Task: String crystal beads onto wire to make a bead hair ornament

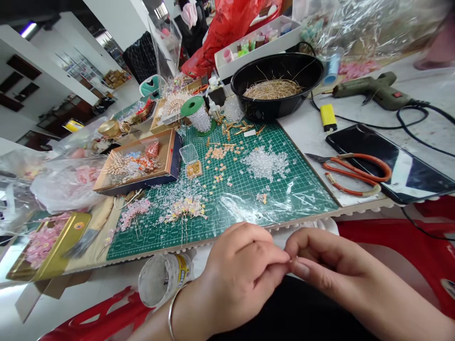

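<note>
My left hand (245,274), with a silver bangle at its wrist, is closed in a pinch in front of the table's near edge. Its fingertips meet those of my right hand (327,265), also pinched. Whatever sits between them is too small and covered to make out. Beyond the hands lies a green cutting mat (234,203). On it are a small beaded cluster (262,198), a heap of clear beads (266,162), peach flower-shaped beads (217,152) and a beaded hair comb (185,208) in yellow and peach.
Orange-handled scissors (351,170) rest partly on a phone (398,161) at the right. Behind them lie a yellow lighter (327,117) and a corded glue gun (377,92). A black bowl (249,106) holds thin wires. Left are an open box (170,163) and a gold tin (71,241).
</note>
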Demonstrator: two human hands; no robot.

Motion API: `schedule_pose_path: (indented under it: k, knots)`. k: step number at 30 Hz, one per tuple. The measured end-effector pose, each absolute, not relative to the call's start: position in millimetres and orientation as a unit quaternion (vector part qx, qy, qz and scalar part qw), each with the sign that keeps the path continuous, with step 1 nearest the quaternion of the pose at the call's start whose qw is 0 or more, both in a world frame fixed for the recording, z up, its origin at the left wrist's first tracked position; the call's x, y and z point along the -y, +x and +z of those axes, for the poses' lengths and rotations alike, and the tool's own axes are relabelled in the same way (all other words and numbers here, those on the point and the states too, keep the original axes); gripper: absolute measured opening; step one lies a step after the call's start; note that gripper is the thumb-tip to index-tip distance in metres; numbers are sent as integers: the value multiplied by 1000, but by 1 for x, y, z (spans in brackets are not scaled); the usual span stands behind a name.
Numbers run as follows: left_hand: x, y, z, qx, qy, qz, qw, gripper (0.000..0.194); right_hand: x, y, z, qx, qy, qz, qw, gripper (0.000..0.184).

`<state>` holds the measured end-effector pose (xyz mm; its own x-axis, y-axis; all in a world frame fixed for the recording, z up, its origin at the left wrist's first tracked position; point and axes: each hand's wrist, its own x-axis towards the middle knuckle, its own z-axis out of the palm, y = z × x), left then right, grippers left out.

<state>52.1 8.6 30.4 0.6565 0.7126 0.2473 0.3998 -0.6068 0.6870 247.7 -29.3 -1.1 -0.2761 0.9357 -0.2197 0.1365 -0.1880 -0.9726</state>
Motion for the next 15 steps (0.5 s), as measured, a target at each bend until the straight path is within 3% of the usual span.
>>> schedule_pose_path:
  k: [4, 7, 9, 15]
  knots:
    - [-46, 55, 37, -337, 862, 234, 296, 7, 29, 254, -5, 525, -528, 564, 358, 34]
    - [-92, 58, 27, -413, 872, 201, 168, 15, 30, 257, -7, 522, -544, 536, 380, 31]
    - [-120, 61, 15, -418, 899, 99, 90, 21, 29, 260, -9, 519, -543, 535, 388, 30]
    - [-147, 74, -12, -387, 921, 3, 50, 27, 25, 269, -22, 520, -514, 586, 350, 27]
